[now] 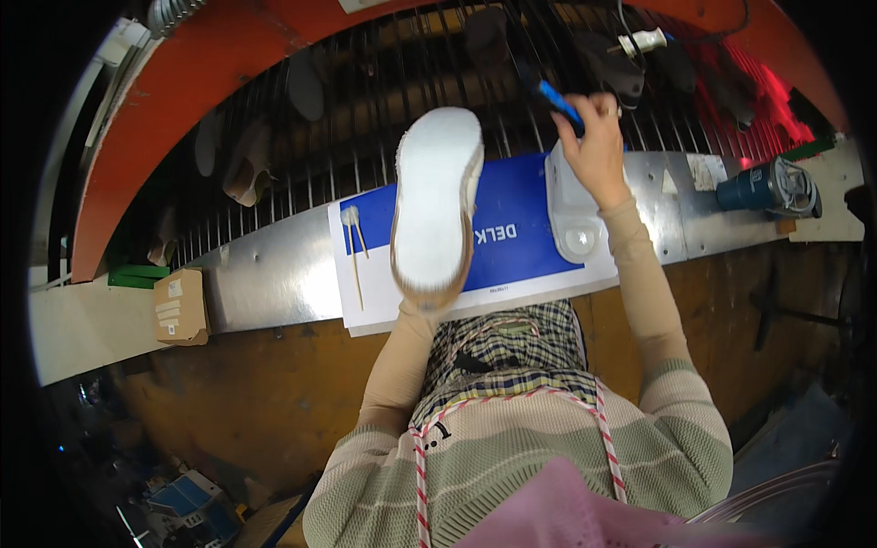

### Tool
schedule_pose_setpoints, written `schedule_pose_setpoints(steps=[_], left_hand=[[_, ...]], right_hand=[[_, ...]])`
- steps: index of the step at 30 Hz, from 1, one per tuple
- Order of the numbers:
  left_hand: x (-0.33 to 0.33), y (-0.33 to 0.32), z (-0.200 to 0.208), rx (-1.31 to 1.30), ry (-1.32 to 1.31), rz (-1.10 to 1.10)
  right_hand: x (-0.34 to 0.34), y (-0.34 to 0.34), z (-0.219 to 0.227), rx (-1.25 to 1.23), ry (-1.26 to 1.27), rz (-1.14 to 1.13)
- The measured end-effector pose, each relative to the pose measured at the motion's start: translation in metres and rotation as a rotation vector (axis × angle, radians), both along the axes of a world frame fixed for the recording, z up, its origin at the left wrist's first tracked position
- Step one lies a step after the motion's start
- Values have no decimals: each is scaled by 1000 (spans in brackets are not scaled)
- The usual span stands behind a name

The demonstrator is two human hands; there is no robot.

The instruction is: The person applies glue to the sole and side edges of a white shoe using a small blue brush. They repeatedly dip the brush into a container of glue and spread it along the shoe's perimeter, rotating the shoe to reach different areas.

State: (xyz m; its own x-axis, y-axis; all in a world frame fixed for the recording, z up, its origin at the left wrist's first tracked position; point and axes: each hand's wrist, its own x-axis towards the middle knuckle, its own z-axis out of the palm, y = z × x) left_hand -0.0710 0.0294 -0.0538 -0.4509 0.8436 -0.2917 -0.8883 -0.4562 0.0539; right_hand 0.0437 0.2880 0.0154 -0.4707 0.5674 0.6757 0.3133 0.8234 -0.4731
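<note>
A shoe [437, 196] is turned sole up in front of me, its whole sole white and its sides beige-brown. My left hand [427, 300] holds it from the heel end, with the fingers hidden by the shoe. To the right, my right hand [598, 146] is closed around the blue handle of a brush [559, 100], whose dark end points up and left, away from the sole. Beneath that hand stands a white plastic container [575, 224]. Thin pale sticks with whitish blobs at their tips [354, 247] lie left of the shoe.
A blue-and-white printed sheet [512, 233] covers part of the metal ledge [260, 288]. Beyond is a rod rack with several shoes [248, 164] under an orange-red frame [228, 55]. A cardboard box [181, 309], a dark blue mug [754, 189] and a hanging white plug [642, 42] are around.
</note>
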Motion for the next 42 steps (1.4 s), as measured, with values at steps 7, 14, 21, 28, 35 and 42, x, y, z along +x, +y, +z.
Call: schedule_pose_setpoints(steps=[7, 14, 21, 28, 35, 42], left_hand=[[-139, 109, -93, -8, 86, 103], [-197, 148, -84, -101, -123, 380], [-171, 100, -76, -311, -11, 187], [-225, 144, -82, -549, -67, 225], [-209, 94, -57, -661, 141, 190], [-366, 66, -94, -199, 403, 359]], right_hand=[[18, 10, -56, -90, -165, -158], [16, 10, -47, -94, -175, -157], [15, 10, -49, -95, -191, -146], [17, 11, -49, -101, -200, -152], [19, 11, -47, -153, -163, -106], [14, 9, -39, -109, -192, -146]])
